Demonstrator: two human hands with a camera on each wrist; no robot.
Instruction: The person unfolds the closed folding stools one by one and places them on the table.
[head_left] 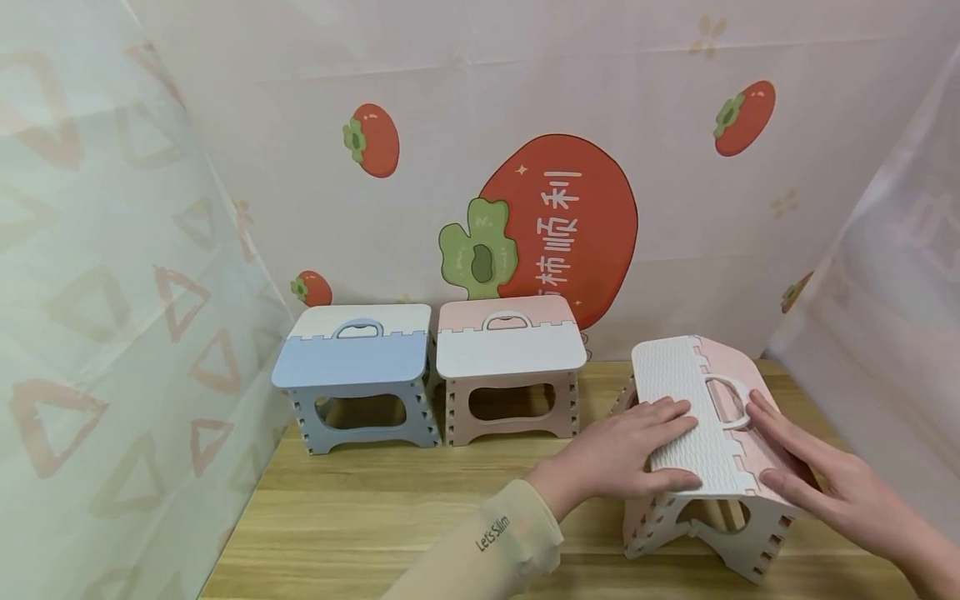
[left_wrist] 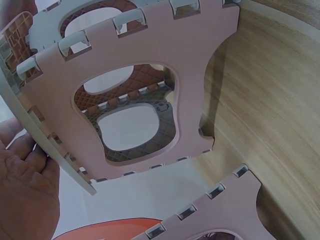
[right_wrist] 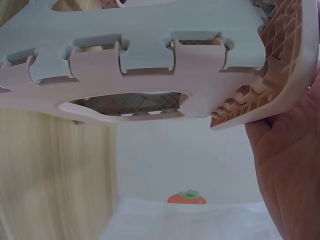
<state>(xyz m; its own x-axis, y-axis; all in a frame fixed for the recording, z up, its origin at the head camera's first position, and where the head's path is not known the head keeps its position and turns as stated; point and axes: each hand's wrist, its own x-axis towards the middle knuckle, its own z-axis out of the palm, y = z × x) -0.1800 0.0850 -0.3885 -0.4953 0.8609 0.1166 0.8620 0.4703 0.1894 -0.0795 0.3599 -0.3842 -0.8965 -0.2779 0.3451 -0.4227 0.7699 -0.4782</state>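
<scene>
A folding step stool [head_left: 675, 400] with a white and pink top stands at the right of the table, its two top halves sloping down from the middle seam. My left hand [head_left: 630, 446] lies on the white half, fingers extended across it. On the pink half rests my right hand [head_left: 840, 483], fingers stretched toward the white carry handle [head_left: 738, 421]. From the left wrist view, the stool's pink side panel [left_wrist: 190, 75] shows a large cutout, with the left hand [left_wrist: 27, 185] at the top's edge. The right wrist view shows the ribbed pink underside [right_wrist: 270, 75] beside the right hand [right_wrist: 295, 155].
Two more folding stools stand unfolded at the back: a blue and white one [head_left: 352, 358] on the left, and a pink and white one [head_left: 510, 350] beside it. Printed cloth [head_left: 300, 192] hangs behind and at both sides of the wooden table [head_left: 360, 517].
</scene>
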